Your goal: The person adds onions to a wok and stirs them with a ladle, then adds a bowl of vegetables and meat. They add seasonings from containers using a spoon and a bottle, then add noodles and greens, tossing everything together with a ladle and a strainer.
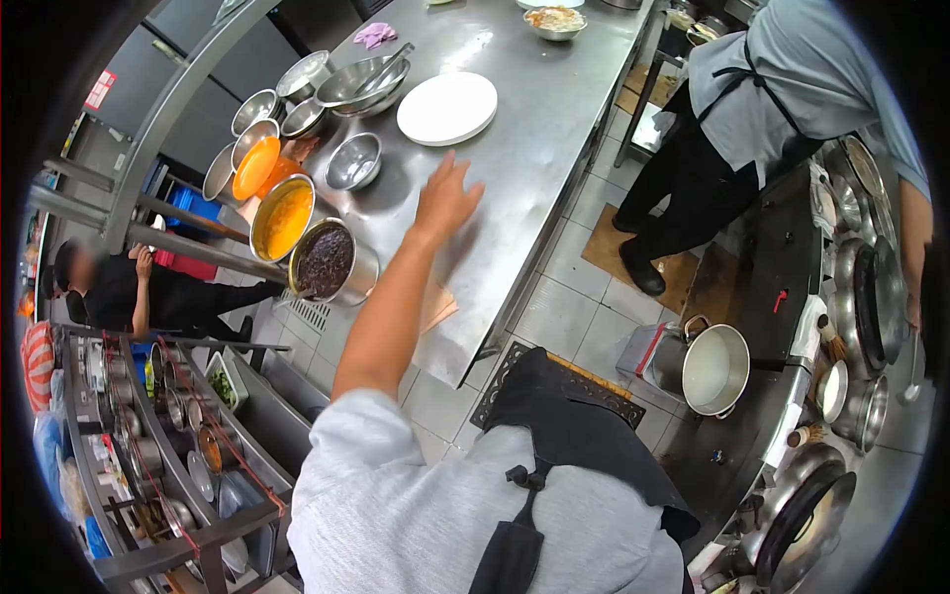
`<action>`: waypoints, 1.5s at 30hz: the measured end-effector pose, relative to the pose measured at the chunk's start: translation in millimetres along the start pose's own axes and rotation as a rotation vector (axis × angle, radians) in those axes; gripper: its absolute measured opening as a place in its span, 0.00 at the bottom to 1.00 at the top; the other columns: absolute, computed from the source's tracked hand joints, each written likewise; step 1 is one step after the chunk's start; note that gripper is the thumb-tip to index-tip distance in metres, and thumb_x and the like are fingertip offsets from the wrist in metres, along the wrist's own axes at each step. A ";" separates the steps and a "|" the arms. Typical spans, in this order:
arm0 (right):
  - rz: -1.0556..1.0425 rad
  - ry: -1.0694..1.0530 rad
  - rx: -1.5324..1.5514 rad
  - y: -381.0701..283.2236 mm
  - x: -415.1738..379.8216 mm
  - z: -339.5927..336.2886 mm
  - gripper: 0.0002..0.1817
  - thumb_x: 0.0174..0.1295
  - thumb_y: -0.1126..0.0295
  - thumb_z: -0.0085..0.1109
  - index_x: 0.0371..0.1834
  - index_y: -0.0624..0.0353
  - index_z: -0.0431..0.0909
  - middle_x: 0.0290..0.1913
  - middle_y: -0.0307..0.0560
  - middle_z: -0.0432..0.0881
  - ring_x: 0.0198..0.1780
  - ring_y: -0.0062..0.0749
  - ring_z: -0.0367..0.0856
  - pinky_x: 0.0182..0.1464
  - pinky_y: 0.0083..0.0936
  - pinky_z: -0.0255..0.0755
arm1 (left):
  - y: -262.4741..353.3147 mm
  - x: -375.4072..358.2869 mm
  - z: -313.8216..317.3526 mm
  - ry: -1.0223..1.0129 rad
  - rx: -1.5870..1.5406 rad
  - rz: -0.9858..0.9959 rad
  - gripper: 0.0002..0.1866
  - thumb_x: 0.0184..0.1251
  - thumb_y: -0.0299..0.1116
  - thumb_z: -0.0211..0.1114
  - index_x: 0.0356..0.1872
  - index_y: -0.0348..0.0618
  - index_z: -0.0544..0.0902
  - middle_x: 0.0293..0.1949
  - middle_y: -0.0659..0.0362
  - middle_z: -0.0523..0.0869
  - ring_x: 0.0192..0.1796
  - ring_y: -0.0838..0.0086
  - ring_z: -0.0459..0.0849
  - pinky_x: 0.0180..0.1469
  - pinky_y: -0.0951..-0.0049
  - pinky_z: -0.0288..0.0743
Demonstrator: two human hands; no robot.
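My left hand (447, 201) reaches over the steel table (534, 119) with its fingers apart and nothing in them. Just beyond the fingertips lies a white oval plate (447, 107), perhaps a stack. A small steel bowl (353, 161) stands to the left of the hand. Nearer the table's left edge are a steel pot of dark, grainy food (325, 262) and a pot of orange-yellow liquid (287, 220). Behind them sits an orange oval dish (256, 166). A large steel bowl (364, 84) has a utensil in it. My right hand is out of the picture.
At the right, a co-worker (737, 109) in a grey shirt stands by the stove line with woks (807, 525). A white-lined pot (715, 370) juts out beside my right. Another person (148, 287) is at the far left. Shelving with pans (213, 445) stands lower left.
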State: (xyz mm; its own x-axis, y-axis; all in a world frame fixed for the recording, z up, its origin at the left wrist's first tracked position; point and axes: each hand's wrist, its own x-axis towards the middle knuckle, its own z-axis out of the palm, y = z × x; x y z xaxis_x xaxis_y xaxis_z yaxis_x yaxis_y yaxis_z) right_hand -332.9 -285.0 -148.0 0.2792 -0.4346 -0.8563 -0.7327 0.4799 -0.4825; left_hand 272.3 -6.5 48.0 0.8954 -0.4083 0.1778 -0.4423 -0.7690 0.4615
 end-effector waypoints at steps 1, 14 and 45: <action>0.018 0.026 0.020 9.6 -5.1 -5.1 0.20 0.69 0.51 0.53 0.47 0.57 0.76 0.33 0.45 0.80 0.34 0.29 0.80 0.33 0.28 0.74 | 5.6 29.0 -3.1 -0.004 0.087 -0.023 0.32 0.67 0.46 0.63 0.69 0.43 0.72 0.74 0.44 0.64 0.74 0.49 0.65 0.72 0.41 0.58; 0.160 0.283 0.331 99.7 -61.1 -8.2 0.23 0.69 0.48 0.54 0.51 0.57 0.76 0.33 0.46 0.80 0.34 0.30 0.80 0.34 0.28 0.73 | 15.3 52.0 35.1 0.020 0.382 -0.214 0.13 0.64 0.33 0.54 0.46 0.43 0.82 0.53 0.49 0.83 0.56 0.50 0.81 0.68 0.29 0.52; -0.523 0.667 1.892 242.2 -243.8 -73.2 0.37 0.65 0.27 0.41 0.57 0.48 0.71 0.38 0.45 0.82 0.33 0.32 0.79 0.34 0.30 0.74 | 96.5 -231.4 221.9 -1.294 0.809 1.262 0.17 0.64 0.35 0.57 0.52 0.50 0.85 0.46 0.50 0.88 0.51 0.52 0.86 0.54 0.55 0.80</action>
State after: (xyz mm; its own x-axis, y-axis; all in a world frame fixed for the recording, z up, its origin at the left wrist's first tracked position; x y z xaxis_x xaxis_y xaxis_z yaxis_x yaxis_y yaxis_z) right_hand -624.0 -118.6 -42.6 -0.3335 -0.6990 -0.6326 0.8455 0.0751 -0.5287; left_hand 11.0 -95.3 -141.6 -0.2914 -0.5688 -0.7691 -0.9347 0.3405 0.1023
